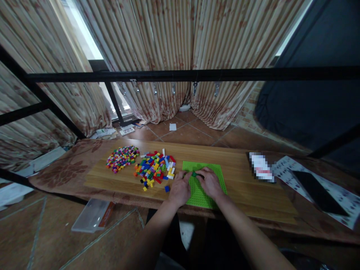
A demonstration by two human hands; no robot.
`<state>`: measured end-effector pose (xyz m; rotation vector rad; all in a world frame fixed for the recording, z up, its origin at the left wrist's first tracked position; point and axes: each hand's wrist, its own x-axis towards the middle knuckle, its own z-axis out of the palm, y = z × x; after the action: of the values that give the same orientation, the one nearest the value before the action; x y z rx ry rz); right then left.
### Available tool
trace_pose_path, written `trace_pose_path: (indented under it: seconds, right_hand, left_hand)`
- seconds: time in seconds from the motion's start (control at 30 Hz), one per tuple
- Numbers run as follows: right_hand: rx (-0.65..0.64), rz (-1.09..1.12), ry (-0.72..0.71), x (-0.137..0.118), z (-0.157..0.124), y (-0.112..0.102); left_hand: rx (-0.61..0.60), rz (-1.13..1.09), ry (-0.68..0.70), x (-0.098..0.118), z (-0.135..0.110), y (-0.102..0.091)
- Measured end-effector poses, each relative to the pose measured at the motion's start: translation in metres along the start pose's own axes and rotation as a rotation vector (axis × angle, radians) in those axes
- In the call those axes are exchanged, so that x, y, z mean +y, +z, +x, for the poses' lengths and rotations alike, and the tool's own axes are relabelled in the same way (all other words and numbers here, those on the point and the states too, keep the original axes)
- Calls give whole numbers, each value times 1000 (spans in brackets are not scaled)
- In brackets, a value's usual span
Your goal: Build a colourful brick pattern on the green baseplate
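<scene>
A bright green studded baseplate (201,200) lies on the wooden board in front of me. Over its upper half, my right hand (209,182) pinches a small dark green building brick (194,174) between thumb and fingers. My left hand (180,188) rests over the baseplate's left edge with its fingers curled and closed. Its fingertips come right up to the same brick; whether they grip anything is hidden. Left of the left hand lies a pile of mixed building bricks (154,167), with a single blue brick (167,188) near the wrist.
Farther left is a heap of smaller coloured pieces (122,157). The wooden board (239,198) rests on a brown cloth-covered surface. At the right lie a blurred-out white item (261,167), a printed sheet (289,168) and a dark flat object (320,193). A clear plastic box (91,215) sits below left.
</scene>
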<state>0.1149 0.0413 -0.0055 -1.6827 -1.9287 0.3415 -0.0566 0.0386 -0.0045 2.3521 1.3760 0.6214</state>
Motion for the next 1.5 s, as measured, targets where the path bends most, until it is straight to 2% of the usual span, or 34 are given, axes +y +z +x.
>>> trace_pose_path:
  seconds: [0.2, 0.67, 1.03, 1.33, 1.5]
  right_hand:
    - [-8, -2, 10, 0, 2, -1]
    - [-48, 25, -2, 1, 7, -4]
    - [-117, 55, 55, 11, 19, -4]
    - [-49, 79, 20, 5, 12, -10]
    - [61, 67, 33, 12, -11, -20]
  left_hand:
    - [-40, 72, 13, 4, 1, -1]
    - [-46, 156, -7, 9, 2, 1]
    - [-131, 180, 21, 13, 8, -2]
    - [-79, 165, 3, 17, 7, -7]
    - [-31, 166, -30, 19, 3, -8]
